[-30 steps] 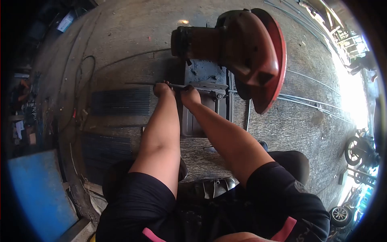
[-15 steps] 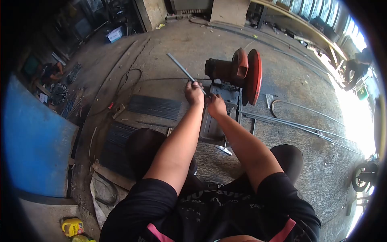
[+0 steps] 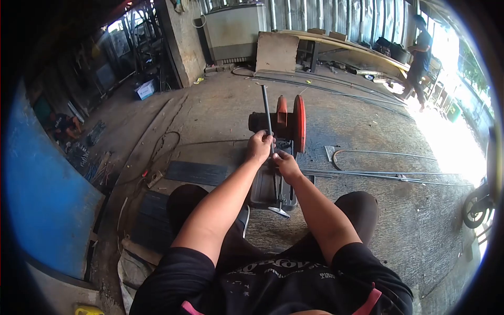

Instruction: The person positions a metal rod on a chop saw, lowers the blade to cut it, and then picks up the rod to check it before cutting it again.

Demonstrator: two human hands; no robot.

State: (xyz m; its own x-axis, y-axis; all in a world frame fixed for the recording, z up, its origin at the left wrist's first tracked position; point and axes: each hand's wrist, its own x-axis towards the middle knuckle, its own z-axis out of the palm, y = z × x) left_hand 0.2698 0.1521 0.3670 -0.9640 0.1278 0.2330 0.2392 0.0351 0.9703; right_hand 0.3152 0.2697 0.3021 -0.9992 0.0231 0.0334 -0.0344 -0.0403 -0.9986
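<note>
A thin grey metal rod point(image 3: 266, 107) stands nearly upright between my hands, in front of the red cut-off saw point(image 3: 299, 124). My left hand point(image 3: 259, 146) is closed around the middle of the rod. Lower down, my right hand point(image 3: 286, 165) has its fingers closed on the rod's bottom end. Both hands are above the saw's dark base point(image 3: 262, 190), which has a metal crank handle point(image 3: 279, 212) at its near end. The saw's motor is just beyond my left hand.
Dark flat bars point(image 3: 197, 172) lie to the left. Long thin rods point(image 3: 367, 174) and a bent rod stretch right. A blue panel point(image 3: 47, 189) fills the left side. One person point(image 3: 420, 58) stands at back right; another point(image 3: 64, 125) is low at far left. A wheel point(image 3: 475, 209) is at right.
The rod has swung from leaning left to nearly upright. The view has tipped up, showing more of the back wall and the person at the right.
</note>
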